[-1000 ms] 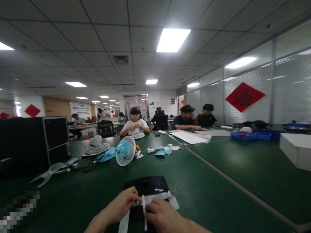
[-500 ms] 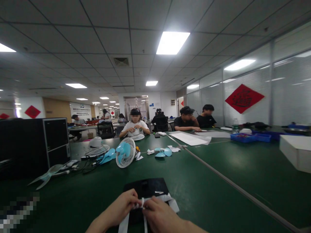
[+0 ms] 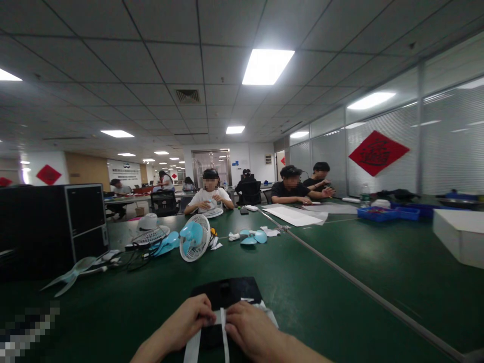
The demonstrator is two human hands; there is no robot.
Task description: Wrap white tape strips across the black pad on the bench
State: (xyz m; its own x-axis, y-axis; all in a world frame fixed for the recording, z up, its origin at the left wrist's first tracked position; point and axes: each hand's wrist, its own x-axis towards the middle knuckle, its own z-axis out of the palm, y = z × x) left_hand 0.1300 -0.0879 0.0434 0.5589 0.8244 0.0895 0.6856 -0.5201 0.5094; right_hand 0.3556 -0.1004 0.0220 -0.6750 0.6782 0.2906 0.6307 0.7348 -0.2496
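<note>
A black flat object (image 3: 227, 290) lies on the green table at the bottom middle, with white strips, paper or ribbon-like, across and below it. My left hand (image 3: 192, 315) is closed, its thumb and fingers pinching a white strip (image 3: 193, 348) that hangs toward me. Close beside it on the right, my right hand (image 3: 249, 322) has its fingers together and curled down at a narrow white strip (image 3: 225, 335) running toward me. More white material (image 3: 270, 315) sticks out behind the right hand. The fingers partly hide where the strips meet.
Beyond my hands stand a small white fan with blue blades (image 3: 194, 238) and a loose blue fan blade (image 3: 249, 237). A black computer case (image 3: 86, 217) is at left. Blue trays (image 3: 378, 214) and a white box (image 3: 457, 234) are at right. Several people sit farther back.
My fingers have shifted slightly on the white strips; the right hand lies flatter, and the narrow strip shows more upright between the hands. A person at the back right has raised a hand.
</note>
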